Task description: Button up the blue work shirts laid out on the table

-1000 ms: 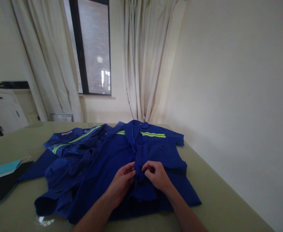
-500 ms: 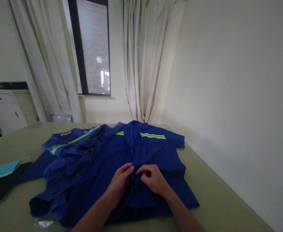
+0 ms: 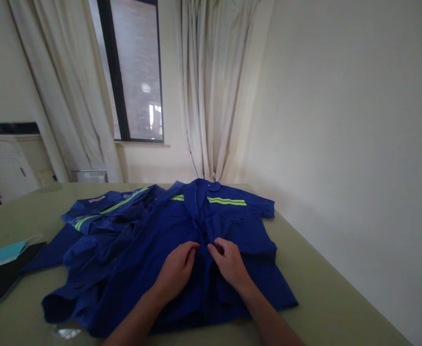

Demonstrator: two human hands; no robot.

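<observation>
A blue short-sleeved work shirt (image 3: 153, 259) with yellow-green stripes across the chest lies face up on the table, collar at the far end. On the left side of its front opening, my left hand (image 3: 177, 269) pinches the cloth edge between thumb and fingers. My right hand (image 3: 229, 262) grips the opposite front edge, its fingers curled. Between the two hands the front hangs slightly apart, with a dark gap running down. Buttons are too small to make out there.
A second striped blue garment (image 3: 102, 206) lies crumpled at the left. Farther left, a light blue face mask (image 3: 2, 255) rests on a dark flat object (image 3: 5, 283). The greenish table (image 3: 326, 298) meets a white wall on the right; curtains (image 3: 214, 86) hang behind.
My hands have moved apart a little, my right hand going slightly up and right. The shirt's front edges, close together before, now show a gap between them.
</observation>
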